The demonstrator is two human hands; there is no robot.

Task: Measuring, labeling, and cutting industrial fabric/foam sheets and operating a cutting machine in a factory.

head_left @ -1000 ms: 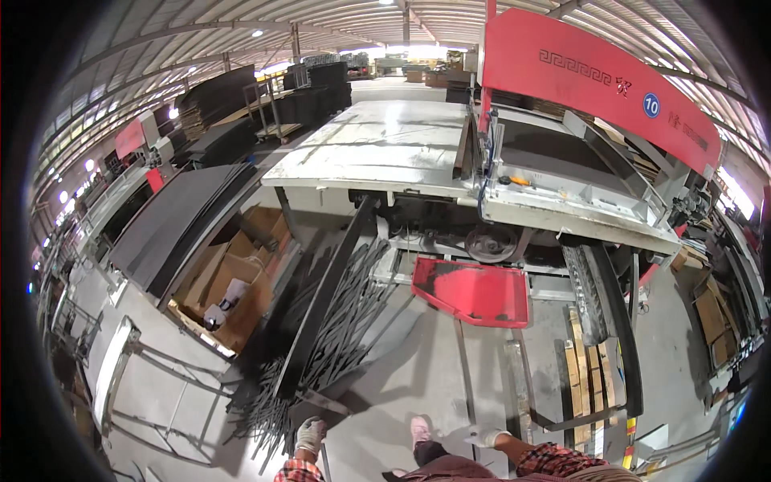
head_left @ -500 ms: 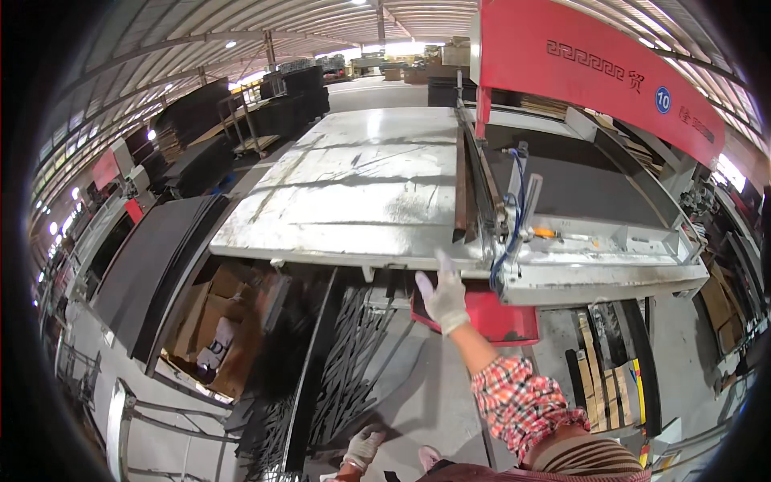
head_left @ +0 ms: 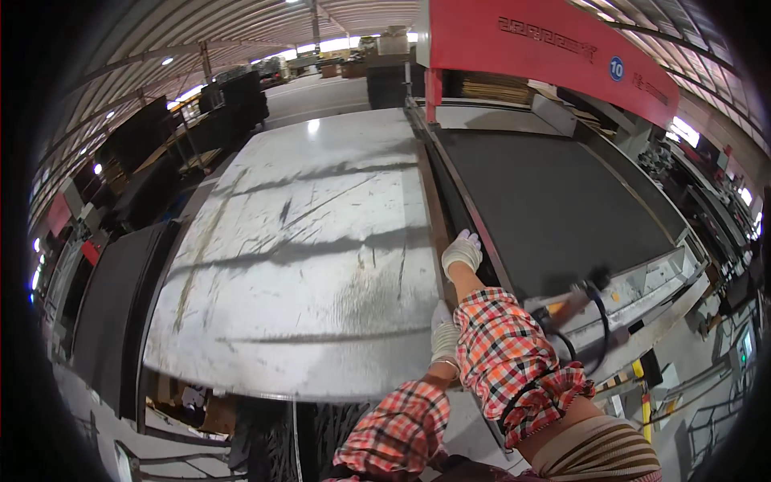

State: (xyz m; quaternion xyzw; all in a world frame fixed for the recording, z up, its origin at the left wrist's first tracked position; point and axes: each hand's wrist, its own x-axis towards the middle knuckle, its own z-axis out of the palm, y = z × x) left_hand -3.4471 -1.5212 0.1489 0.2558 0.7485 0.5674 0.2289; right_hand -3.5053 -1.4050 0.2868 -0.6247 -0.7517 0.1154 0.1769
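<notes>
Our gloved right hand (head_left: 461,251) grips the right edge of the metal sheet (head_left: 305,257) on the table; our left hand (head_left: 442,336) grips that edge nearer us. The sheet could slide or cut through the gloves if we pull unevenly.

White knit gloves cover the left hand (head_left: 443,336) and right hand (head_left: 462,251); sleeves (head_left: 514,353) are red-orange-white plaid. The desk (head_left: 305,241) is scratched silver-grey; the machine hood (head_left: 546,40) at upper right is red above a black bed (head_left: 554,201).

Scratched, dull-shiny metal sheet (head_left: 297,265); matt black machine bed (head_left: 554,209); knitted cloth gloves (head_left: 462,251).
</notes>
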